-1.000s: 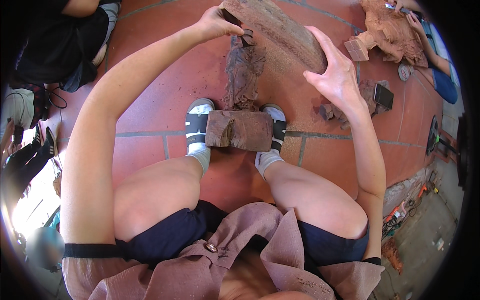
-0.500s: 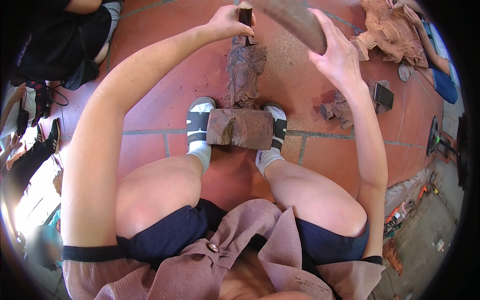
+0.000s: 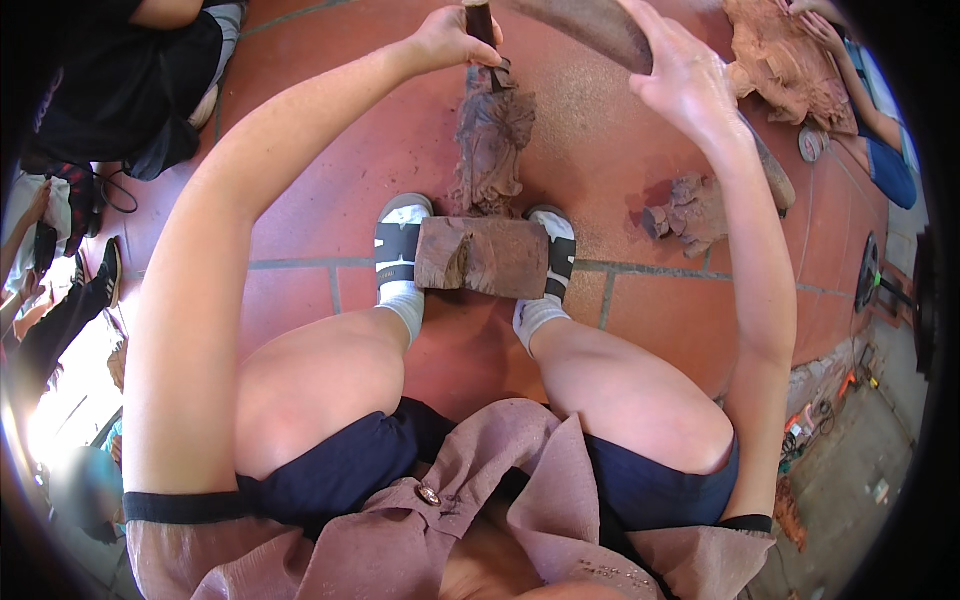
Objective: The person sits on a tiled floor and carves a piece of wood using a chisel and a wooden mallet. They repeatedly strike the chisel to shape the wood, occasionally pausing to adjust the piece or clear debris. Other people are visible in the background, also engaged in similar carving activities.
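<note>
Head cam, left hand point(image 3: 452, 40) wrapped round a dark handle point(image 3: 480, 20) at the far end of a wood carving point(image 3: 490, 150), right hand point(image 3: 688, 82) gripping a chunk of wood point(image 3: 592, 28), carving's on the red tile floor point(image 3: 330, 200), just past a brown block point(image 3: 482, 258) between the sandals point(image 3: 397, 245), from where I'm standing

Carving point(image 3: 492, 145) beyond block point(image 3: 482, 258)
The block sits between both feet point(image 3: 397, 245); another carved piece point(image 3: 697, 215) lies right, on the floor point(image 3: 595, 165).
</note>
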A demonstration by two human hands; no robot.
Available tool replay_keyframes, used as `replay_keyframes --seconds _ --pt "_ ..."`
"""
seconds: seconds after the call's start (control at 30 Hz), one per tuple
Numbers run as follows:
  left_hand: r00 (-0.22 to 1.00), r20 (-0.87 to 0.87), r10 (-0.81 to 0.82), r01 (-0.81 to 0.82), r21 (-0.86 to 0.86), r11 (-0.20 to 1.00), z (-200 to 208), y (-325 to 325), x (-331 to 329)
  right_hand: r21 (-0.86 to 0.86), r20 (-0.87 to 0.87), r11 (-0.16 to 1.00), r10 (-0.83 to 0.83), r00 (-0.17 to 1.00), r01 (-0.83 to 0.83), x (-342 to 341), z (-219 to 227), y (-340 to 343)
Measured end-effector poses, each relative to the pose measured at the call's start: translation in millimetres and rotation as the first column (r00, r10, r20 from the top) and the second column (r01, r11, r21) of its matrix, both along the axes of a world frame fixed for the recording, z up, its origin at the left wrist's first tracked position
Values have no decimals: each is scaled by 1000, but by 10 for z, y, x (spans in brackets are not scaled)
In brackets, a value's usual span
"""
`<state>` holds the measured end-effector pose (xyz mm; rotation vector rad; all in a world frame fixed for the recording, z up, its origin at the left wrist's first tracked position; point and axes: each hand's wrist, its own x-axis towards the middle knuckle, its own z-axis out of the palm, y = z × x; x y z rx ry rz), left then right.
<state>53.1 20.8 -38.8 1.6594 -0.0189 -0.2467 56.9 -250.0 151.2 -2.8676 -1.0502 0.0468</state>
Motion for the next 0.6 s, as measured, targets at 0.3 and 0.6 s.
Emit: replay_keyframes --seconds 0.3,0.6 --pt "998 33 -58 52 166 985 82 -133 102 36 29 999 7 1000 -8 -90 136 9" --pt "904 271 -332 254 285 924 339 -183 -197 257 -110 966 42 993 -12 -94 -286 -303"
